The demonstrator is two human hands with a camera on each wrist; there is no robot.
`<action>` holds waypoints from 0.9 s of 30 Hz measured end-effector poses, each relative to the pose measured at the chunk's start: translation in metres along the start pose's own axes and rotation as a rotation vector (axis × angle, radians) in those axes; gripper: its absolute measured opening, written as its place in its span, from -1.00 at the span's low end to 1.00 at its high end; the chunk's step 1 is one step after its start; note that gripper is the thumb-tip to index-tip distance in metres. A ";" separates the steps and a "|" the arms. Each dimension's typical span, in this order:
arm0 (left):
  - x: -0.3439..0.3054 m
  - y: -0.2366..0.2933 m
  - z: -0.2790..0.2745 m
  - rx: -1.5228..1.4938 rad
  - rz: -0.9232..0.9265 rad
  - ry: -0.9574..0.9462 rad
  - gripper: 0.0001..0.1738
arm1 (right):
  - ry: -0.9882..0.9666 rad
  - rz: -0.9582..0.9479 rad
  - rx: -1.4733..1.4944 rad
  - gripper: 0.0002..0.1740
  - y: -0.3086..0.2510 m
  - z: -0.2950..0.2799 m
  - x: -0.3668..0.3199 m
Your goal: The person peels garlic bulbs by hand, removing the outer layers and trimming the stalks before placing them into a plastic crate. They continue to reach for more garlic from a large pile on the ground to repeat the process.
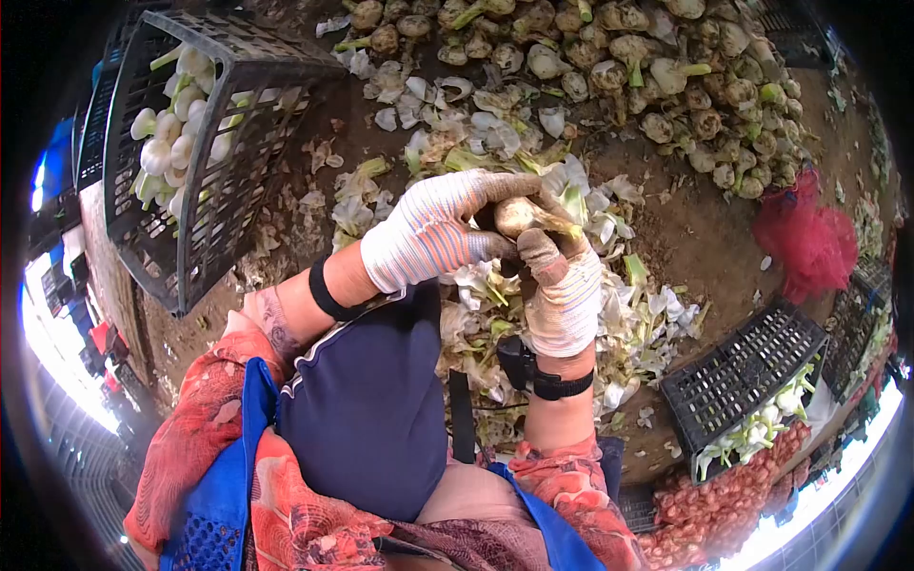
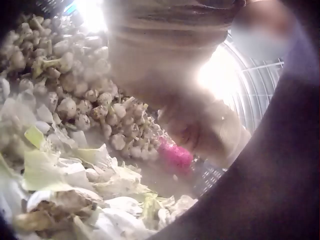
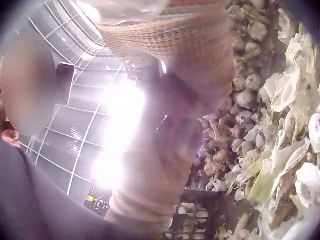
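Both hands wear pale, striped knit gloves with soiled fingers and meet in the middle of the head view. My left hand (image 1: 433,228) curls its fingers and thumb about a garlic bulb (image 1: 514,217), whose cut stem (image 1: 568,228) points right. From below, my right hand (image 1: 564,290) grips the stem side, its thumb (image 1: 543,255) lying across the front. Its other fingers are mostly hidden behind the garlic. Gloves fill much of both wrist views, where the bulb itself is hidden.
Peeled skins (image 1: 476,114) litter the ground below the hands. Beyond lies a heap of unpeeled garlic (image 1: 705,105). A black crate (image 1: 205,162) of white bulbs stands left; another crate (image 1: 747,376) with trimmed garlic sits right, near a pink mesh bag (image 1: 809,238).
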State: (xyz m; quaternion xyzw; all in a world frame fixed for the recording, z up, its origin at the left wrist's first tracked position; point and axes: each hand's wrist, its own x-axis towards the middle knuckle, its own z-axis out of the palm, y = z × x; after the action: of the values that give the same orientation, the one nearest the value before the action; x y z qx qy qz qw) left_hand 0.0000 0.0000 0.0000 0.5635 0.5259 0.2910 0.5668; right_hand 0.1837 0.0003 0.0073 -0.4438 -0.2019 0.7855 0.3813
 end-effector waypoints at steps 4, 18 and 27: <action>-0.001 0.000 0.008 -0.352 -0.080 -0.017 -0.30 | 0.060 0.052 0.026 -0.56 0.000 0.000 -0.004; 0.001 0.009 0.009 -0.283 -0.150 0.077 -0.24 | 0.178 -0.139 -0.203 -0.74 0.013 -0.015 0.001; 0.006 0.015 0.006 -0.691 -0.297 -0.119 -0.17 | 0.291 -0.066 -0.356 -0.84 0.003 -0.019 0.011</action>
State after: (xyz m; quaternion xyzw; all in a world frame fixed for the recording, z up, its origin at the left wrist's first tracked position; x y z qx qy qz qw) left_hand 0.0108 0.0068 0.0119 0.2728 0.4389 0.3327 0.7888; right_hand 0.1950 0.0066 -0.0101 -0.6059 -0.2945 0.6522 0.3475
